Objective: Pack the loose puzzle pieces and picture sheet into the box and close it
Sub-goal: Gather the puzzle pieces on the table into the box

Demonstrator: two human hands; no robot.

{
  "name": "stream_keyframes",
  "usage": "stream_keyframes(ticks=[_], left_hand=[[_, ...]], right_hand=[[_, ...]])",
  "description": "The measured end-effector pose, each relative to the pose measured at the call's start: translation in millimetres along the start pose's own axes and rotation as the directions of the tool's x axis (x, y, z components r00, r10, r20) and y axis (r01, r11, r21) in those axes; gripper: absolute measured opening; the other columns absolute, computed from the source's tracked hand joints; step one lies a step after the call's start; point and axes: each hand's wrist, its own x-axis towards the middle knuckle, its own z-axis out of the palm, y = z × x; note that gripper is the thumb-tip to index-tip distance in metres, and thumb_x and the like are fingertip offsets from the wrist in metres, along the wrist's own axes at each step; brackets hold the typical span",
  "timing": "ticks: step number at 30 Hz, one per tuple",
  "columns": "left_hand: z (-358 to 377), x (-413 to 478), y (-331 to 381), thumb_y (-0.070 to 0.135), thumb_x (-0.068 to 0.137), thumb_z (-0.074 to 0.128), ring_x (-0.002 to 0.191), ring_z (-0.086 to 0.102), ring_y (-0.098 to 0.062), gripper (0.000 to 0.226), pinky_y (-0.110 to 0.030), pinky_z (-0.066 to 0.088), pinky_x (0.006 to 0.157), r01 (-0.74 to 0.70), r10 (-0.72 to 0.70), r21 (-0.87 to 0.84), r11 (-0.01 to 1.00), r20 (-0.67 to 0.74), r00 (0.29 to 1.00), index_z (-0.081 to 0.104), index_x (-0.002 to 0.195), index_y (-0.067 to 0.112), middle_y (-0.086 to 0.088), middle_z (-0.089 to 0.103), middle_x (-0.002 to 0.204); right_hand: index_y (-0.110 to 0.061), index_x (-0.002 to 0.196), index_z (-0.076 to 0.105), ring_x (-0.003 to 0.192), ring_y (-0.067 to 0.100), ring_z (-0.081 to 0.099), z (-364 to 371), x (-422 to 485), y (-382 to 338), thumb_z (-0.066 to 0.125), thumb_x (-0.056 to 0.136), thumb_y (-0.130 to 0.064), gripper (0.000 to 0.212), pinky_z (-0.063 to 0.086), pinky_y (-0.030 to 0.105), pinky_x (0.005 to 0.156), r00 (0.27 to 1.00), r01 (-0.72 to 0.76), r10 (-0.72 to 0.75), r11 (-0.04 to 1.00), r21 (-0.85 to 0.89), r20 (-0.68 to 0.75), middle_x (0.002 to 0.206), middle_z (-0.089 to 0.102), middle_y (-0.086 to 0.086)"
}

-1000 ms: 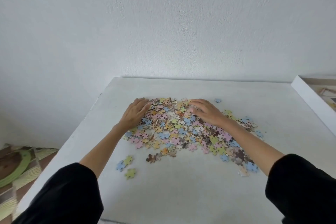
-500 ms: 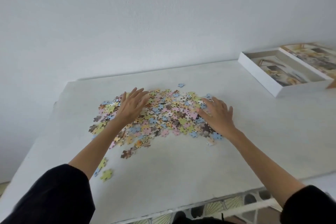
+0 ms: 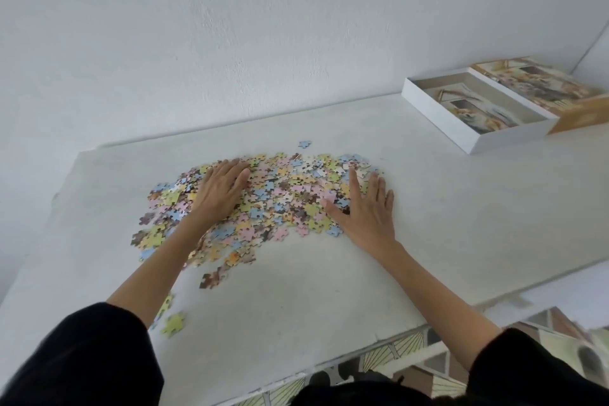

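Left grip (image 3: 220, 189): flat, fingers straight, pressed on the left half of the heap, and you're holding nothing.
Right grip (image 3: 365, 214): flat and spread at the heap's right end, with nothing held.
Pieces (image 3: 286, 194): one loose heap on the surface (image 3: 296, 290), its long axis running near-left to far-right between your hands.
Box (image 3: 474, 138): open, far right, well apart from the heap, with its lid (image 3: 576, 115) just beyond.
Key relation: the box lies off your right side, so your right grip is nearer.
Stray pieces: one (image 3: 304, 144) sits beyond the heap and a blurred one (image 3: 173, 323) sits near-left.
Hidden: pieces are covered by your palms and left forearm. The lid is cut off at the frame edge. A picture (image 3: 478, 105) shows inside the box, and I can't tell if it's a loose sheet.
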Motion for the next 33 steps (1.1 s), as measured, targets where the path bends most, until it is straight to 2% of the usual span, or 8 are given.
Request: stream_keyframes(ticks=[10,13,16,19,23,26,29,33], left_hand=[[0,-1,2,0.04,0.101,0.021,0.142,0.022,-0.021,0.048,-0.039,0.011,0.117,0.012,-0.013,0.031,0.999,0.014,1.0,0.033,0.143,0.02,-0.005,0.03,0.152],[-1,-1,4,0.039,0.101,0.022,0.142,0.022,-0.02,0.048,-0.038,0.011,0.117,0.012,-0.013,0.031,0.999,0.019,1.0,0.033,0.143,0.019,-0.005,0.03,0.152],[-2,-2,5,0.038,0.101,0.023,0.142,0.022,-0.021,0.047,-0.037,0.012,0.117,0.005,-0.005,0.024,1.0,0.014,1.0,0.034,0.143,0.019,-0.005,0.031,0.152],[-4,-3,7,0.037,0.101,0.026,0.142,0.023,-0.021,0.047,-0.037,0.013,0.116,0.014,-0.014,0.016,1.0,0.018,1.0,0.034,0.142,0.018,-0.006,0.031,0.151],[-10,-6,15,0.033,0.101,0.03,0.138,0.03,-0.023,0.043,-0.039,0.02,0.115,0.016,-0.016,-0.034,0.999,0.015,1.0,0.041,0.138,0.014,-0.008,0.037,0.148],[-20,-10,20,0.03,0.1,0.035,0.13,0.043,-0.026,0.039,-0.042,0.033,0.109,0.051,-0.058,-0.217,0.975,-0.028,0.998,0.05,0.13,0.01,-0.01,0.044,0.143],[-34,-20,19,0.03,0.1,0.037,0.124,0.049,-0.026,0.037,-0.043,0.039,0.103,0.066,-0.094,-0.263,0.962,-0.096,0.991,0.053,0.127,0.011,-0.007,0.045,0.142],[-54,-48,9,0.031,0.1,0.037,0.119,0.054,-0.023,0.036,-0.04,0.042,0.1,0.093,-0.138,-0.245,0.965,-0.174,0.975,0.055,0.126,0.015,-0.004,0.047,0.141]], right_hand=[[-0.025,0.148,0.004,0.143,0.035,-0.007,9,19,-17,0.028,0.086,-0.067,0.079,-0.004,0.051,0.114,0.996,0.079,-0.079,0.997,-0.011,0.044,0.155,-0.003,0.019],[-0.027,0.147,0.011,0.144,0.033,-0.003,6,21,-20,0.03,0.086,-0.067,0.075,-0.007,0.051,0.113,0.995,0.094,-0.094,0.996,0.003,-0.016,0.156,0.003,0.015],[-0.028,0.145,0.02,0.145,0.028,-0.001,0,31,-33,0.03,0.087,-0.065,0.069,-0.013,0.049,0.111,0.976,0.201,-0.198,0.979,0.03,-0.087,0.157,0.009,0.008],[-0.028,0.144,0.025,0.145,0.026,0.003,-3,47,-51,0.03,0.091,-0.059,0.061,-0.012,0.05,0.111,0.952,0.304,-0.304,0.953,0.003,-0.034,0.156,0.015,0.005],[-0.024,0.143,0.027,0.144,0.026,0.004,2,64,-75,0.034,0.094,-0.048,0.055,0.002,0.047,0.116,0.901,0.421,-0.424,0.905,0.055,0.084,0.155,0.017,0.005],[-0.022,0.143,0.028,0.143,0.027,0.012,10,66,-84,0.036,0.095,-0.045,0.053,0.012,0.046,0.117,0.841,0.515,-0.516,0.855,0.049,0.161,0.153,0.023,0.005],[-0.022,0.139,0.035,0.14,0.023,0.024,16,67,-85,0.034,0.095,-0.046,0.05,0.02,0.047,0.115,0.809,0.574,-0.567,0.819,0.001,0.158,0.149,0.031,0.003],[-0.025,0.141,0.033,0.14,0.022,0.023,20,70,-82,0.03,0.095,-0.049,0.052,0.019,0.047,0.116,0.809,0.579,-0.571,0.815,-0.022,0.136,0.151,0.028,0.003]])
